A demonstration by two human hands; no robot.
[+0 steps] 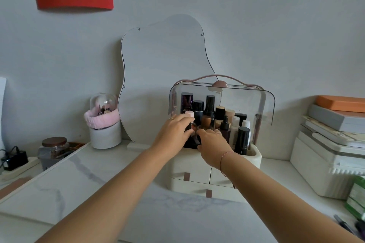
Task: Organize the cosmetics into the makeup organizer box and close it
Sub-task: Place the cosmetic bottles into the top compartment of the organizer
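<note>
Head view: both arms extended. Left hand [173, 131] curls around a pink-capped bottle [190, 122] inside the organizer box [215, 163] at the counter's [98, 183] back edge, lid [246, 100] raised. Right hand [214, 145]: grip cannot be judged. Three drawers.

A cream makeup organizer box [197, 165] with three brown-tabbed drawers is seen on a marble-patterned surface, its clear lid [246, 100] raised. Upright cosmetics [209, 108], mostly dark bottles and pale tubes, are packed into the open top compartment.
</note>
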